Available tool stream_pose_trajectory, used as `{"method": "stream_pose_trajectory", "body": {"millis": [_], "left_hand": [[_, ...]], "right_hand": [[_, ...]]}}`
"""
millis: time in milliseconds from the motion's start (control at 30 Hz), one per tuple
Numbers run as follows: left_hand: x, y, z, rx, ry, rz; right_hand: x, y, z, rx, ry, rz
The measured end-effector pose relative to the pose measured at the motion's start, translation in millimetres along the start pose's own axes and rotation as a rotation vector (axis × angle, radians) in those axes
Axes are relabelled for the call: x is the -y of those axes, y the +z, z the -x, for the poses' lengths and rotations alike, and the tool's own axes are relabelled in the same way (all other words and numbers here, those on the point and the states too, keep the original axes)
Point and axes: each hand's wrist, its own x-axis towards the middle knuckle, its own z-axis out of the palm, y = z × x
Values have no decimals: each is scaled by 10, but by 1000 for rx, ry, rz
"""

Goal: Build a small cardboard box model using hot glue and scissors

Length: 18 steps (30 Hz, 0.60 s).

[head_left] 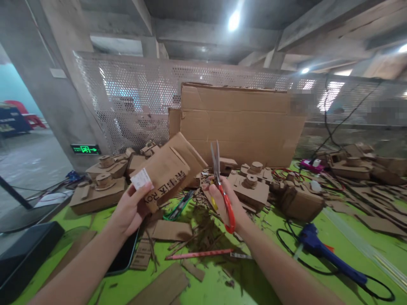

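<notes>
My left hand (pixel 133 209) grips a folded piece of cardboard (pixel 167 169) by its lower left corner, thumb on a white label. Dark printed lettering runs along its lower edge. In my right hand (pixel 224 195) is a pair of scissors (pixel 228 209) with red handles, its blades pointing up and slightly apart. The blade tips are a little right of the cardboard, not touching it. Below, between my hands, a green-handled cutter (pixel 179 206) lies among cardboard scraps (pixel 203 233). A pink pencil (pixel 200 254) rests nearer to me.
Several cardboard models (pixel 98 192) stand on the green table (pixel 254 271) at both sides. A blue glue gun (pixel 330 256) with a looping cable lies at the right. Behind stands a large cardboard sheet (pixel 241 125). A dark phone (pixel 122 254) is partly under my left arm.
</notes>
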Motion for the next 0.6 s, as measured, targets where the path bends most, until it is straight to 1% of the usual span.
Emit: {"method": "stream_pose_trajectory", "body": {"millis": [67, 167, 233, 300, 367, 433, 600], "left_hand": [[-53, -35, -44, -29, 70, 43], [-114, -62, -70, -11, 144, 98], [-131, -65, -68, -11, 168, 110], [-124, -60, -54, -20, 162, 93], [-95, -55, -34, -27, 141, 73], [-55, -57, -12, -19, 117, 47], [13, -77, 13, 40, 107, -29]], "right_hand": [[3, -56, 3, 58, -18, 124], [35, -122, 7, 127, -26, 362], [47, -145, 7, 166, -61, 517], [45, -150, 8, 206, -102, 616], [36, -143, 11, 239, -135, 656], [31, -131, 16, 253, -134, 656], [47, -117, 21, 235, -104, 638]]}}
